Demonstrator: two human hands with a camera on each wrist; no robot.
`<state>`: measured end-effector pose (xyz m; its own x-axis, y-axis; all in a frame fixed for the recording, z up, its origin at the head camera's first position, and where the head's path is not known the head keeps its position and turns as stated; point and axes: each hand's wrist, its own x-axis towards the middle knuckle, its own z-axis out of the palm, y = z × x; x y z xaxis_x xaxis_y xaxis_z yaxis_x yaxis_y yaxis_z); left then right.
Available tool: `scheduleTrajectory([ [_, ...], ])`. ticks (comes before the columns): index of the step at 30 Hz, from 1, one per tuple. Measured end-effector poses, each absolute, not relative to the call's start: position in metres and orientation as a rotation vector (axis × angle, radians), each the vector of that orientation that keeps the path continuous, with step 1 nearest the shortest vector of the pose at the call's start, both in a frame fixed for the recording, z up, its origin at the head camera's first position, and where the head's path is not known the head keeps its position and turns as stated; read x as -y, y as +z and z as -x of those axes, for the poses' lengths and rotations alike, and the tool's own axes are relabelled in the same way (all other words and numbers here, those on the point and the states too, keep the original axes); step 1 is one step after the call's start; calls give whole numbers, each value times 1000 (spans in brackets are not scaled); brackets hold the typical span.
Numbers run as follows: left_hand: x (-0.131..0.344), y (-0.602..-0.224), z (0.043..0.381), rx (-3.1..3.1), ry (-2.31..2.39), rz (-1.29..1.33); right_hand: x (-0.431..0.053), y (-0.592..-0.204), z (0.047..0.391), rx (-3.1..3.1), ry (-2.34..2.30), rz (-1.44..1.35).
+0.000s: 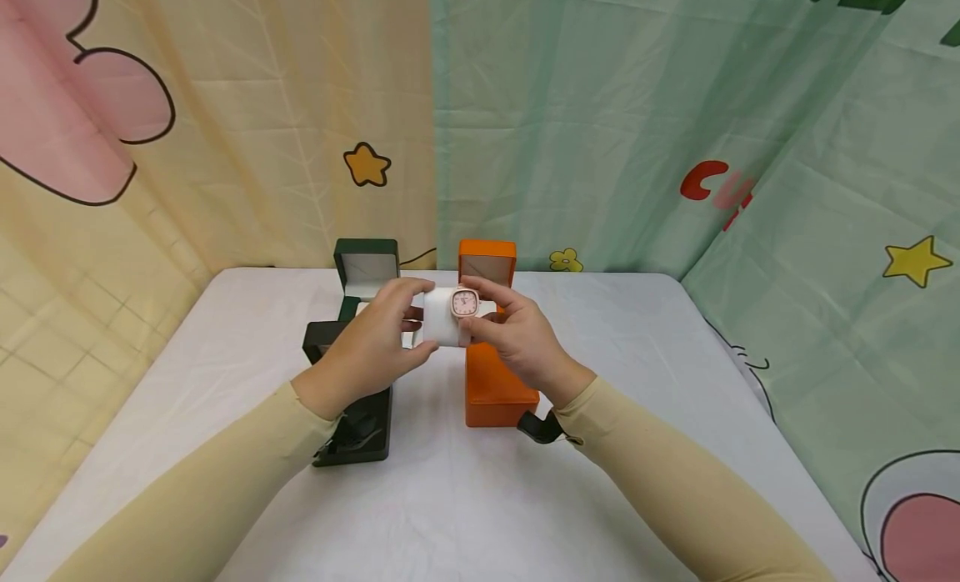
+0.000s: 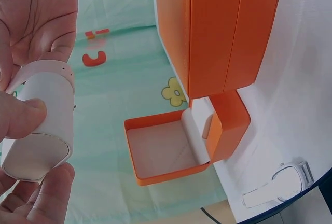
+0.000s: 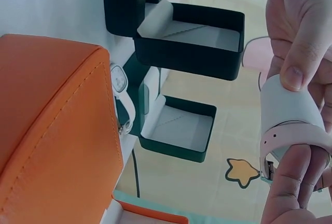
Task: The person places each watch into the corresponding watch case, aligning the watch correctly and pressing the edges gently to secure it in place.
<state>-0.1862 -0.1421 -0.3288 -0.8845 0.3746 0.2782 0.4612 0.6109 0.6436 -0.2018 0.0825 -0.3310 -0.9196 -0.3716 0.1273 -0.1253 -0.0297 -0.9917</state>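
Note:
Above the middle of the table, my left hand [image 1: 367,340] holds a white watch pillow [image 1: 440,317] by its left part, thumb below and fingers above. A watch [image 1: 464,302] with a squarish pale-pink face sits round the pillow's right part. My right hand [image 1: 521,336] pinches the watch from the right, thumb near its lower edge and index finger at its top. In the right wrist view, the pale-pink strap [image 3: 290,136] loops round the pillow end, with right-hand fingers [image 3: 293,175] inside the loop. The left thumb [image 3: 294,76] presses on the pillow there.
Behind the hands stands an open orange box [image 1: 487,265], with a closed orange box [image 1: 501,398] before it. To the left are an open green box [image 1: 367,261] and an open black box [image 1: 375,440]. A second, white-strapped watch [image 3: 120,81] shows by the green box.

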Motion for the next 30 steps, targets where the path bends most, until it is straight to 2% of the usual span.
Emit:
scheduleTrajectory([
  [30, 141, -325, 187, 2686, -1177, 709, -92, -332, 203, -2014, -2018, 653],
])
